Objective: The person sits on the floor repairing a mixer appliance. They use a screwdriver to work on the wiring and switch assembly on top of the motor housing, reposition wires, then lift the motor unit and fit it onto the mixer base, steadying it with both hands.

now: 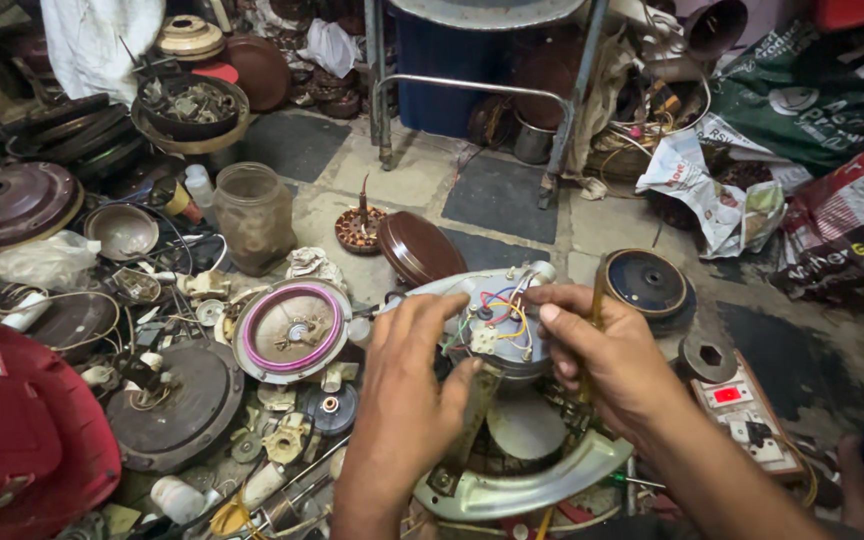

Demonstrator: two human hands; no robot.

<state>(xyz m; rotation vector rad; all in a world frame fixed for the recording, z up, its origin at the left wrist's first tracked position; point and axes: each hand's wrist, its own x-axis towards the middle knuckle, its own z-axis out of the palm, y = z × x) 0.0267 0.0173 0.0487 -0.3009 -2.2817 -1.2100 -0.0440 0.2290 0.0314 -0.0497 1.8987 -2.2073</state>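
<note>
Lying at the far left of the floor (512, 195), well left of the grey motor housing (497, 325) that both hands work on, is a red plastic cover (22, 430), and nearer to the housing sit a dark round motor disc (177, 400) and then a pale disc ringed in pink (292, 330). Behind that ringed disc, up and to the left of the housing, stands a cloudy plastic jar (254, 215). A brown domed cap (420, 248) rests just behind the housing on its left side. The left hand (407, 400) comes up from the bottom edge with the forearm almost vertical, back of the hand toward the camera, its fingers (427, 310) held close together and curled forward onto the left edge of the housing; what the tips pinch, if anything, cannot be told. The housing itself lies on the floor in the middle of the view, tilted open toward the person, with a bundle of coloured wires (507, 310) showing on its top and a curved grey bracket (527, 490) below it. The right hand (602, 365) enters from the lower right, forearm slanting up and left, thumb (567, 335) pressed toward the wires and the other fingers bent over the housing's right rim, closed around a thin yellowish tool (597, 300). Right of the housing lie a dark round rotor (647, 285) and, nearer, a white switch board with a red lamp (742, 410).
</note>
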